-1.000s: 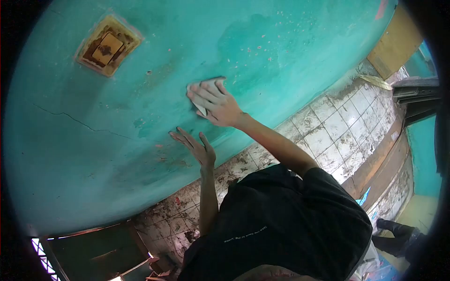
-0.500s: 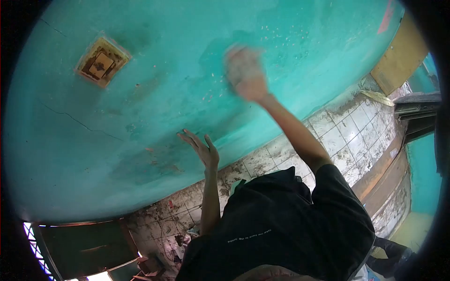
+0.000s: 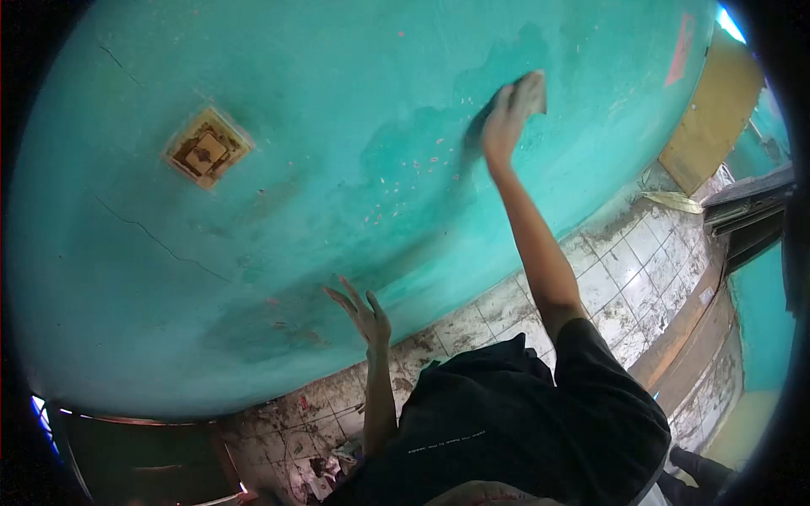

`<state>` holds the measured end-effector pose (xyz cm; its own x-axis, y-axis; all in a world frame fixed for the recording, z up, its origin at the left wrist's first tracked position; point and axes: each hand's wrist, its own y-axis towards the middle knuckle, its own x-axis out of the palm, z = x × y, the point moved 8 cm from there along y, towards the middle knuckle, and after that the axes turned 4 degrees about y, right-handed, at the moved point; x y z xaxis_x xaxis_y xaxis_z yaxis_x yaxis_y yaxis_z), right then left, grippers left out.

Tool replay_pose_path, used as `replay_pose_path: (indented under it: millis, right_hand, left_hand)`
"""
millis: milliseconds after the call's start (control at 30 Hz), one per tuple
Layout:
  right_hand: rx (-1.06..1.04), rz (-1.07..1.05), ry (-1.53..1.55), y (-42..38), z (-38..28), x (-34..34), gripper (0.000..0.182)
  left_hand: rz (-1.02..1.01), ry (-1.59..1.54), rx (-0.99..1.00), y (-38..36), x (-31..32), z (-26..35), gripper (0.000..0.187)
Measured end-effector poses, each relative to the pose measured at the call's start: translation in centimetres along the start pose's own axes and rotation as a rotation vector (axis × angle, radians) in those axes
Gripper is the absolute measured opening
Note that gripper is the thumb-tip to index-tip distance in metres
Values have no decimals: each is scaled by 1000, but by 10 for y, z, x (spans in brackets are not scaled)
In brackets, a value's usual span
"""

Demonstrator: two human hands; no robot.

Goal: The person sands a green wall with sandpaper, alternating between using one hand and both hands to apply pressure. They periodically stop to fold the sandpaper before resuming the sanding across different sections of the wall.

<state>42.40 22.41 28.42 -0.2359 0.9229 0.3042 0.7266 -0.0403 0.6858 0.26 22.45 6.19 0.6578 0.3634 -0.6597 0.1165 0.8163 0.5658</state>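
Note:
Up on the turquoise wall (image 3: 321, 110), my right hand (image 3: 504, 122) presses a grey-brown piece of sandpaper (image 3: 537, 91) against the paint. Its fingers are closed over the sheet, and one edge of the sheet shows beyond them. Darker patches and small pale and pink chips mark the paint around this hand. Lower and to the left, my left hand (image 3: 364, 319) is open with fingers spread, holding nothing. Its fingertips are at or close to the wall; contact is hard to make out.
A dirty yellowed wall switch (image 3: 207, 150) sits at upper left, above a long crack. White floor tiles (image 3: 620, 261) smeared with dirt run below the wall. At right are a tan board (image 3: 710, 110), stacked dark panels (image 3: 747, 198) and a wooden plank (image 3: 675, 333).
My right hand has moved right and slightly up along the wall with the sandpaper. My left hand stays spread near the wall. The view has shifted a little.

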Motion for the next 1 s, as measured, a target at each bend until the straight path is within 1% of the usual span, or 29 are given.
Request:
replay_pose_path:
  millis: [33,100,133,167,233,267,333,367,400,433,467,533,567,600,733,767,800,833,900,933,967,1000]
  right_hand:
    - [-6,5,1,2,-16,7,62]
    - [-136,24,-98,-15,-67,45,65]
    - [-286,-102,-121,-55,-105,71,65]
    - [-430,-404,-167,-93,-149,94,63]
    - [-816,-1246,349,-183,-188,91,60]
    - [-812,-1247,347,-179,-180,88,60]
    - [-825,-975,-72,-117,-137,90,59]
    - [-753,-542,-169,-55,-132,72,55]
    - [-431,-308,-42,10,-106,58,53]
    - [-104,-79,82,45,-78,43,50]
    - [-101,-91,79,28,-89,49,50]
    - [-373,-196,-150,-35,-154,83,55]
    - [-522,-236,-260,-48,-175,98,58]
    - [-532,-236,-256,-45,-173,98,58]
    - [-781,-745,-103,-69,-138,89,59]
    - [-653,-349,-224,-23,-121,74,58]
    - [-213,-135,152,12,-124,46,56]
    - [-215,-144,148,1,-130,54,56]
    - [-440,-109,-64,-50,-162,83,56]
    - [-592,-415,-225,-86,-196,99,56]
    - [-597,-413,-225,-80,-202,90,56]
    - [-683,-828,-163,-94,-201,97,55]
  left_hand:
    - [3,-5,6,3,-3,4,68]
    - [15,-38,-27,9,-9,9,67]
    - [25,-43,-20,19,-10,9,67]
    - [41,-33,9,27,-11,12,67]
    - [46,-24,21,24,-16,17,67]
    - [49,-46,28,28,-20,19,68]
    - [62,-85,57,39,-25,20,69]
    - [74,-101,31,33,-26,15,69]
    - [82,-111,-2,28,-27,11,70]
    - [85,-115,-10,27,-27,10,70]
    - [91,-126,10,22,-28,11,69]
    - [105,-135,29,17,-35,10,69]
    - [84,-125,12,18,-34,8,69]
    - [59,-115,-9,18,-31,8,69]
    - [60,-152,30,29,-43,1,69]
    - [69,-133,24,30,-45,-6,69]
    - [78,-115,9,27,-45,-10,69]
    - [75,-119,1,29,-46,-3,69]
    - [101,-191,57,37,-56,8,68]
    - [105,-193,60,44,-56,10,68]
    - [101,-176,89,49,-55,14,68]
    - [84,-154,114,47,-56,16,67]
